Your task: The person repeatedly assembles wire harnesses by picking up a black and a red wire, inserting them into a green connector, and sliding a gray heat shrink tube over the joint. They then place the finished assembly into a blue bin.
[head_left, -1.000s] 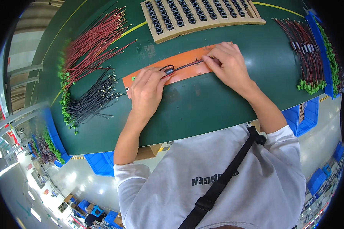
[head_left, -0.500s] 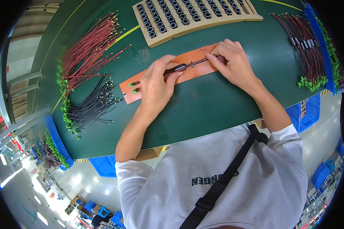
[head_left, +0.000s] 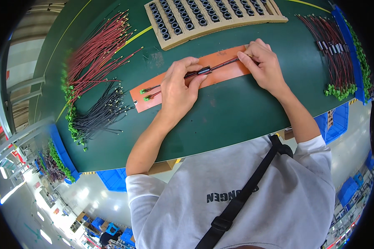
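The left hand pinches the black tube over the orange board and the right hand pinches the thin wires, so holding them straight but not too tight should work best

The green table was found evenly and fairly brightly lit, with only soft shadows noted on it. The left hand and right hand, above the table, registered acceptably sharp. Beyond the table's lower left, lamp tubes were burned out to white, and glare patches marked the pale floor below the table. Fisheye distortion was pronounced: the table's edges bowed visibly. Green connectors along the table's left side appeared smeared. Black vignetting enclosed the field around the table.
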Tool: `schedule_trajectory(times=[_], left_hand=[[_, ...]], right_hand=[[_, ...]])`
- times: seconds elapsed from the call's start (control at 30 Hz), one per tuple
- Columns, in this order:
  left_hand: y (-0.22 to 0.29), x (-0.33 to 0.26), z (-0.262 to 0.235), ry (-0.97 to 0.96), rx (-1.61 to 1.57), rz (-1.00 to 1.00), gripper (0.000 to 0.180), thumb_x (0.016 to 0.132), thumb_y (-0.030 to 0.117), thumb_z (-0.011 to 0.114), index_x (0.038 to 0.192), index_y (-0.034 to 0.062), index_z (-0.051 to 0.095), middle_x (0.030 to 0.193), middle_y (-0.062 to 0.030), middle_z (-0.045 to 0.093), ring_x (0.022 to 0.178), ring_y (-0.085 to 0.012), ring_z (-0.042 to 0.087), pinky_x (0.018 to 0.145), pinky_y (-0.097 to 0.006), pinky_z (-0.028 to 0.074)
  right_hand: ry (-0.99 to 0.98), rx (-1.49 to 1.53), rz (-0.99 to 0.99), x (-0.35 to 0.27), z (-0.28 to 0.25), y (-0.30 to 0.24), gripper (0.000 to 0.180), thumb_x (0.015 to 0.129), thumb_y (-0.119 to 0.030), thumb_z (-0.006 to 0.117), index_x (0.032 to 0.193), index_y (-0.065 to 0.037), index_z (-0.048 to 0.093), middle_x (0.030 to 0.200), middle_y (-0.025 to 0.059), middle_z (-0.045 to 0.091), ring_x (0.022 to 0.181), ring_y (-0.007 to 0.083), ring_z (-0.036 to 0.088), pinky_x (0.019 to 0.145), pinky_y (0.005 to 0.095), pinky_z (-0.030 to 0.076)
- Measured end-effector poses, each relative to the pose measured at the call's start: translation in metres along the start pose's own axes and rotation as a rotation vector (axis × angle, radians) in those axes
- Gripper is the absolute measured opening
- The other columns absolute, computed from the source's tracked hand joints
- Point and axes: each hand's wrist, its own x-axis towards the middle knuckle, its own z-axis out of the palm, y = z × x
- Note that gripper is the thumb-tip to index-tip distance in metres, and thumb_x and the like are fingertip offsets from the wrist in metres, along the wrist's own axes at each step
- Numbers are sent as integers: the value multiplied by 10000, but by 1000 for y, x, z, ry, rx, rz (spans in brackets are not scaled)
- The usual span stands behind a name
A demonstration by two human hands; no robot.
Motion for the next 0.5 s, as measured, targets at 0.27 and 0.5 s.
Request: schedule_trajectory(times=[0.27,0.5], left_hand=[[0,53,-9,-348,-62,86,257,925,148,714,1154,33,715,976,-94,731,959,-167,615,825,-315,518],[18,101,19,-873,-108,-178,192,966,183,665,979,15,758,779,-46,711,725,-120,590,674,-285,473]], right_hand=[[-22,48,98,0,-3,3,226,936,-187,695,775,-55,607,653,7,486,703,181,446,779,342,369],[-2,128,72,-3,-4,4,222,925,-172,703,750,-69,612,650,9,511,677,182,455,735,342,356]])
